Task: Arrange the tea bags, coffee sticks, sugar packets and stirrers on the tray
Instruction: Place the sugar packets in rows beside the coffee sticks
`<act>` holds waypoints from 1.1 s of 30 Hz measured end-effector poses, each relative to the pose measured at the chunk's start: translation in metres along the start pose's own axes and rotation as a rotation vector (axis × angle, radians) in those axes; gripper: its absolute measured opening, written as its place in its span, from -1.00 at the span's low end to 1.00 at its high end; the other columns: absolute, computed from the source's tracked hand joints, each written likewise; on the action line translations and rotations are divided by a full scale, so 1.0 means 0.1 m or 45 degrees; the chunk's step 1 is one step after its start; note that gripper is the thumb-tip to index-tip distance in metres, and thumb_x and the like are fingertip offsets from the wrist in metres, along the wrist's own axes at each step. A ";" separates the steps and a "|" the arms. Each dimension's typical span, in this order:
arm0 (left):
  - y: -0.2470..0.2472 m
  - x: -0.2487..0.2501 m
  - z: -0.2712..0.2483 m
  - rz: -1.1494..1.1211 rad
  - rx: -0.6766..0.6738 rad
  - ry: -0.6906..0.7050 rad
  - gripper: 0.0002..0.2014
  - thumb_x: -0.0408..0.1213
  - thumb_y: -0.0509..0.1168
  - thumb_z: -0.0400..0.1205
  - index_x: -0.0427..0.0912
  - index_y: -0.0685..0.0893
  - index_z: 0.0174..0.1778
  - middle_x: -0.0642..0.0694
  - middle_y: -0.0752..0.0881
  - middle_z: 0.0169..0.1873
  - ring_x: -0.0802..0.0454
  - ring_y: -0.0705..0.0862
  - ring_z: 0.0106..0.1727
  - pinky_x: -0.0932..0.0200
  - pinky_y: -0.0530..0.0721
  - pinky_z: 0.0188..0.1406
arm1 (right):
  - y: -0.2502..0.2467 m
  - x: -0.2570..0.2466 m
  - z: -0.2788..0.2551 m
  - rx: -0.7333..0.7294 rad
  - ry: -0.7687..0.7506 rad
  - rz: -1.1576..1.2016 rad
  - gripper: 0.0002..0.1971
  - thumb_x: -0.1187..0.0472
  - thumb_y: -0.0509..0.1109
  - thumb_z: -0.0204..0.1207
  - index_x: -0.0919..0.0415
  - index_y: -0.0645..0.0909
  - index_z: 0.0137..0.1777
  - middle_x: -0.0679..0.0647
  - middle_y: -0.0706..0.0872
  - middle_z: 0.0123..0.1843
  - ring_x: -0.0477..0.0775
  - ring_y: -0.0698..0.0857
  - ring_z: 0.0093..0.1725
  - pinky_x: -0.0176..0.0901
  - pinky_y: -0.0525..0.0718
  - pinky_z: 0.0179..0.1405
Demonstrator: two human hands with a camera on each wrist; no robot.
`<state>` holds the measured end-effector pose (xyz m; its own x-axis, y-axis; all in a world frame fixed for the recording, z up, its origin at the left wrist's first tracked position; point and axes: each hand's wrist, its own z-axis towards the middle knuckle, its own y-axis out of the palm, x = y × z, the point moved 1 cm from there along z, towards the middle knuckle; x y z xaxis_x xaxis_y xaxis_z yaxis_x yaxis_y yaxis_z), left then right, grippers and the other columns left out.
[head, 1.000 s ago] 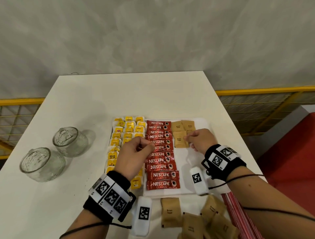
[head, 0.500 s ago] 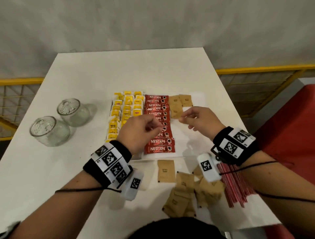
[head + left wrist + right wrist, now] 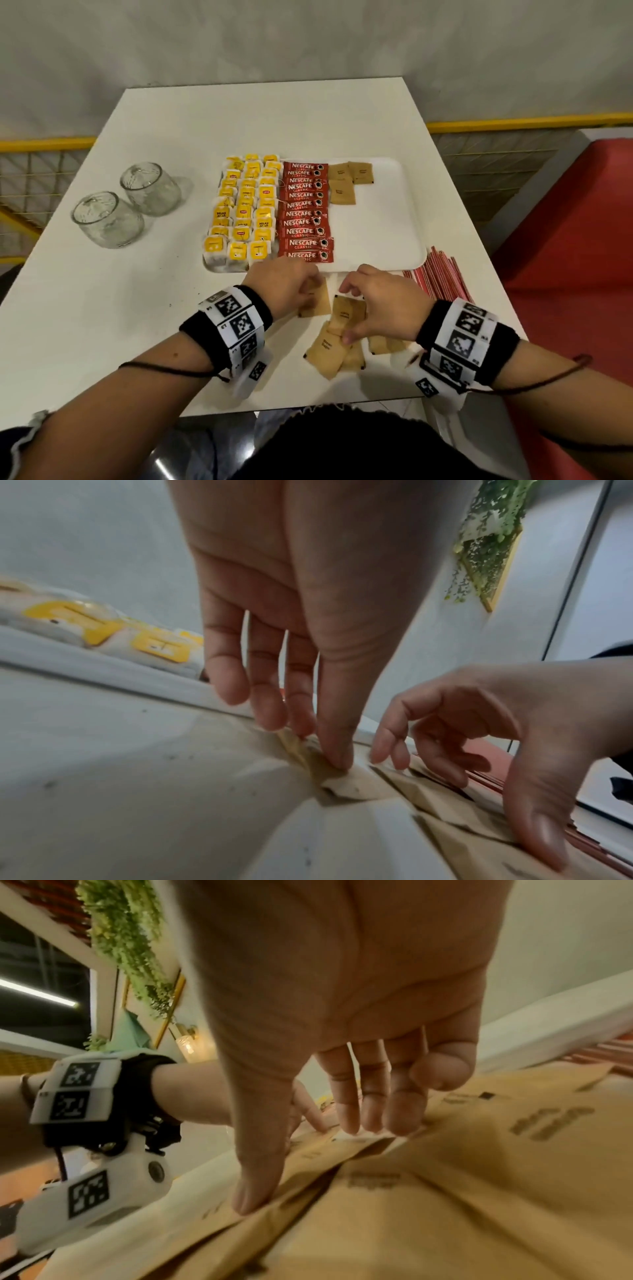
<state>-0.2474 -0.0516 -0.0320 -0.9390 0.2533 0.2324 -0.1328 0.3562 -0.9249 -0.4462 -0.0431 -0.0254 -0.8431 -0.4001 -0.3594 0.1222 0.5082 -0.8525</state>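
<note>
The white tray (image 3: 376, 222) holds yellow tea bags (image 3: 246, 212) at its left, red coffee sticks (image 3: 305, 212) in the middle and three brown sugar packets (image 3: 346, 192) at the far end. Both hands are in front of the tray, over loose sugar packets (image 3: 329, 356) on the table. My left hand (image 3: 310, 293) (image 3: 322, 748) pinches the edge of one packet (image 3: 320, 303) (image 3: 346, 785) between thumb and fingers. My right hand (image 3: 344, 315) (image 3: 313, 1164) spans another packet (image 3: 354, 308), thumb and curled fingertips on its opposite ends. Red stirrers (image 3: 442, 277) lie to the right.
Two glass jars (image 3: 150, 188) (image 3: 106, 219) stand on the table's left side. The tray's right half is bare white. The near table edge is just behind my wrists. A yellow railing (image 3: 513, 120) runs behind the table, and a red floor lies to the right.
Both hands have drawn back from above the tray to the loose sugar packets in front of it. The left hand now pinches one and the right hand has come down on another.
</note>
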 end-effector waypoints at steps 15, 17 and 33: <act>0.01 -0.04 -0.12 -0.035 -0.129 -0.249 -0.56 0.22 0.50 0.37 0.11 0.62 0.06 0.10 0.59 -0.05 0.07 0.59 0.00 0.12 0.57 -0.09 | 0.01 -0.02 0.12 -0.051 0.140 0.036 -0.21 -0.29 0.68 -0.04 0.02 0.49 0.15 -0.05 0.57 0.07 -0.01 0.60 -0.02 0.01 0.68 -0.01; 0.03 -0.07 -0.15 -0.117 -0.078 -0.207 -0.63 0.12 0.53 0.38 0.10 0.61 -0.02 0.11 0.55 -0.10 0.08 0.56 -0.05 0.12 0.57 -0.09 | 0.02 -0.04 0.13 -0.048 0.121 0.061 -0.24 -0.24 0.70 -0.03 0.02 0.44 0.10 -0.05 0.56 0.03 -0.01 0.58 -0.05 0.01 0.67 -0.05; -0.01 0.08 -0.37 -1.663 -0.135 -0.338 -0.65 0.00 0.22 0.69 -0.20 0.67 0.18 -0.26 0.82 -0.14 -0.23 0.83 -0.17 -0.02 0.81 -0.25 | -0.14 -0.23 0.13 0.017 -0.045 1.037 -0.60 0.38 0.62 0.32 0.23 0.50 0.06 0.25 0.73 -0.18 0.06 0.72 -0.40 -0.17 0.72 -0.37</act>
<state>-0.2429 -0.0167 -0.0184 -0.1774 -0.5017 0.8466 -0.9613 0.2724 -0.0400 -0.4216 -0.0508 -0.0097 -0.4697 0.0671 -0.8803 0.6962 0.6413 -0.3226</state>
